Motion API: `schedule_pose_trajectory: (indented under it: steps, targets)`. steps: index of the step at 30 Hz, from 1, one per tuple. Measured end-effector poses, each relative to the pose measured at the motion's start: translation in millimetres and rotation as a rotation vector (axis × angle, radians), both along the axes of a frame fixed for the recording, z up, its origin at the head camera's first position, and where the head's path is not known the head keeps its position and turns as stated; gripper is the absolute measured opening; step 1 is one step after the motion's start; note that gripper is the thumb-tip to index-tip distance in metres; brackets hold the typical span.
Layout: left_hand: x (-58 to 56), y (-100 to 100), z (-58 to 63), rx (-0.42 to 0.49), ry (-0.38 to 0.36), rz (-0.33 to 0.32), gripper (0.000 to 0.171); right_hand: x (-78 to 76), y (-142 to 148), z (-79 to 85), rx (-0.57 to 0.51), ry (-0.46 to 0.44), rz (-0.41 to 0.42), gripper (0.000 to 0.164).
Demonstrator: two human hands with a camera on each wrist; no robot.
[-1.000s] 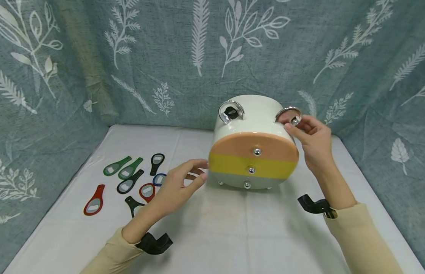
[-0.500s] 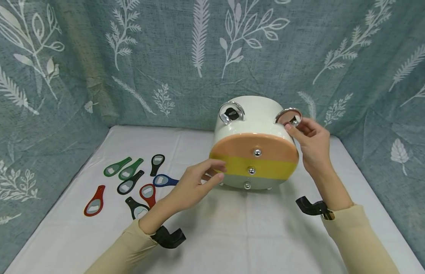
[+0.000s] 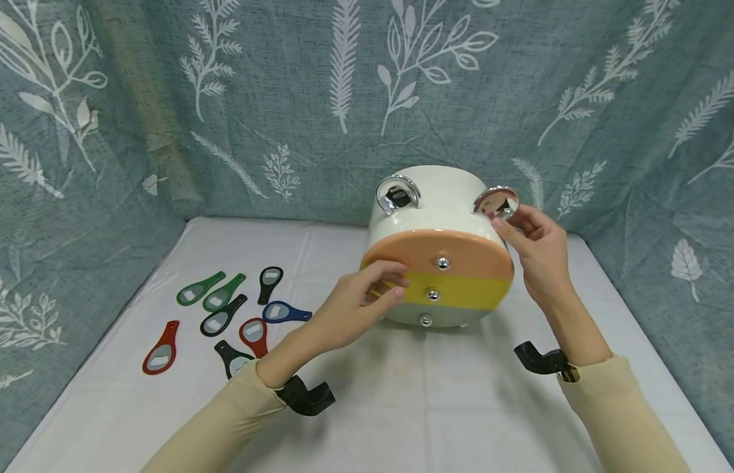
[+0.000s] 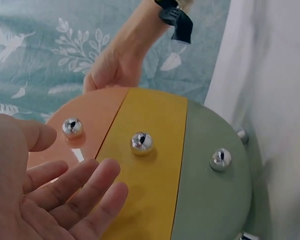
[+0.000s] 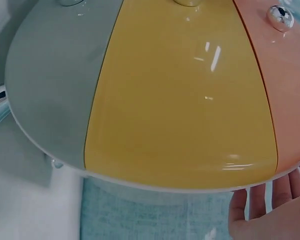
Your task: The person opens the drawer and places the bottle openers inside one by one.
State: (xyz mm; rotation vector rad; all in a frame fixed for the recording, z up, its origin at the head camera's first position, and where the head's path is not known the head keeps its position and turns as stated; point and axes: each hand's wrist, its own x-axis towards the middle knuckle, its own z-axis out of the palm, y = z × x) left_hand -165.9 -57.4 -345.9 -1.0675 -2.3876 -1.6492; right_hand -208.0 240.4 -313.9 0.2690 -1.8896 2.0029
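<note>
A small white drawer cabinet (image 3: 440, 203) with a rounded body stands at the back of the table. Its front has an orange drawer (image 3: 473, 253), a yellow drawer (image 3: 470, 292) and a grey-green drawer (image 3: 461, 316), all closed, each with a chrome knob (image 3: 442, 263). Two round chrome ears rise from its top. My right hand (image 3: 541, 253) pinches the right chrome ear (image 3: 498, 200) between thumb and fingers. In front of the drawers' left side is my left hand (image 3: 357, 309), fingers loosely bent and holding nothing. In the left wrist view its fingertips (image 4: 110, 172) are near the orange and yellow drawers.
Several bottle openers lie on the white cloth at left, among them a blue bottle opener (image 3: 286, 312), a red bottle opener (image 3: 161, 351) and a green bottle opener (image 3: 201, 289). A patterned curtain (image 3: 272, 92) hangs behind the table.
My left hand has moved right, from beside the cabinet's left edge to in front of its drawers, uncovering the blue bottle opener. My right hand stays on the right chrome ear.
</note>
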Motion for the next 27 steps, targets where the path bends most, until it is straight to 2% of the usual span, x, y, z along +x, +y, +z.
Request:
schedule_pose_trajectory:
  steps: [11, 17, 21, 27]
  targets:
    - [-5.0, 20.1, 9.7, 0.134, -0.049, -0.087, 0.034, 1.1, -0.1, -3.4, 0.004, 0.012, -0.005, 0.032]
    - [-5.9, 31.9, 9.1, 0.178, -0.080, -0.138, 0.037, 1.2, -0.9, -5.6, -0.013, 0.009, -0.012, 0.033]
    - [-6.6, 39.4, 8.7, 0.223, -0.126, -0.149, 0.037, 0.2, -1.9, -7.5, -0.042, 0.011, -0.008, 0.033]
    - [-6.5, 52.3, 11.0, 0.366, -0.207, -0.136, 0.032, -0.5, -1.7, -9.3, -0.072, 0.007, -0.026, 0.032]
